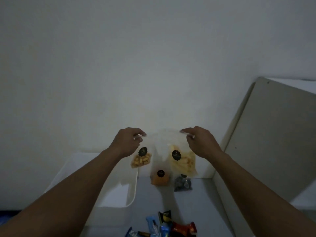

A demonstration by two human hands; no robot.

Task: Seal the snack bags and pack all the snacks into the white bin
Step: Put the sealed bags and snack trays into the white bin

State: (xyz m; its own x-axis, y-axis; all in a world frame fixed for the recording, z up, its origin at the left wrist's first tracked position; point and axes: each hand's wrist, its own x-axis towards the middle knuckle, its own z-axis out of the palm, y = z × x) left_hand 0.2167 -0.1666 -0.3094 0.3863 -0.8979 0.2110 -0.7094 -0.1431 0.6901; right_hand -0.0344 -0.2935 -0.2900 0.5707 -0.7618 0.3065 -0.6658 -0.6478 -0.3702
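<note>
Both hands are pinching the top edge of a clear bag (181,154) of yellow sticks, left hand (127,142) and right hand (201,142) at opposite corners, lifting it above the worktop (196,202) beside the bin (118,194).

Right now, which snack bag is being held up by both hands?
The large clear bag of pale yellow sticks, pinched at its top corners by the left hand and right hand; the others aren't gripped.

Dim plain room, likely a home, bare white wall (119,65), white table (196,202), leaning board (273,134)
</note>
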